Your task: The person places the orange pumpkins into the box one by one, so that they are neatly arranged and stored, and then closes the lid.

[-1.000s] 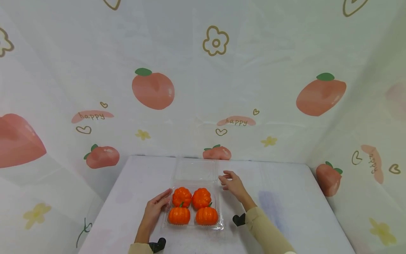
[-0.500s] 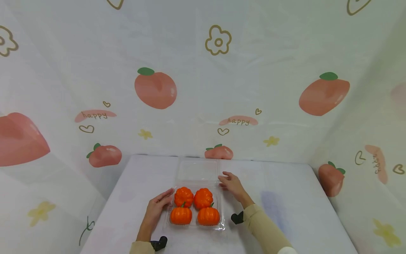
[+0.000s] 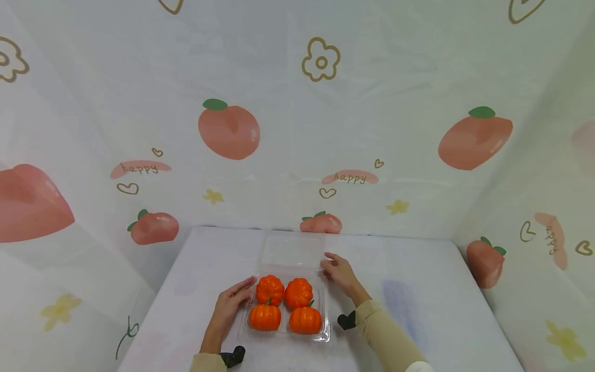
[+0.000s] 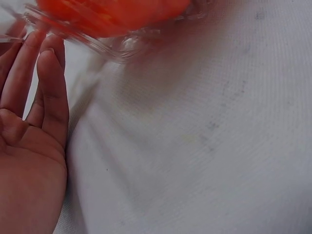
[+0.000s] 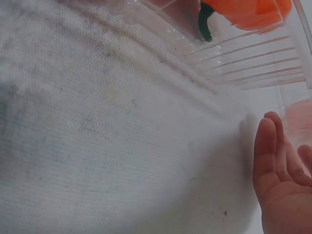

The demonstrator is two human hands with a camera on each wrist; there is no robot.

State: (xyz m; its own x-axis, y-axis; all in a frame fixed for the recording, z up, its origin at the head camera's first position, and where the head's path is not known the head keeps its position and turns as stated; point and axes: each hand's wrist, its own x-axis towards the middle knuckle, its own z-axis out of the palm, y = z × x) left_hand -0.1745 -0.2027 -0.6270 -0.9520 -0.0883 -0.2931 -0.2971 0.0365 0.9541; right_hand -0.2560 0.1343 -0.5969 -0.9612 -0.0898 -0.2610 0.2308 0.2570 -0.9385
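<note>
A clear plastic clamshell box (image 3: 284, 330) lies on the table with its lid (image 3: 293, 251) folded back away from me. Inside sit several small orange pumpkins with green stems, among them a front-left pumpkin (image 3: 265, 317) and a front-right pumpkin (image 3: 304, 320). My left hand (image 3: 229, 305) touches the box's left side; in the left wrist view its straight fingertips (image 4: 36, 36) meet the clear rim. My right hand (image 3: 340, 270) is at the right side, by the fold between box and lid. In the right wrist view, the right hand's fingers (image 5: 266, 151) extend loosely below the ribbed wall (image 5: 258, 61).
A white cloth covers the table (image 3: 390, 305), with a faint bluish patch on the right. Behind and at both sides hang white curtains (image 3: 279, 119) printed with peaches and flowers. Black straps (image 3: 346, 321) are on both wrists.
The box and pumpkins have shifted slightly toward me, more on the right side. My right hand has come a little closer to the lid's edge; the left stays at the box's side.
</note>
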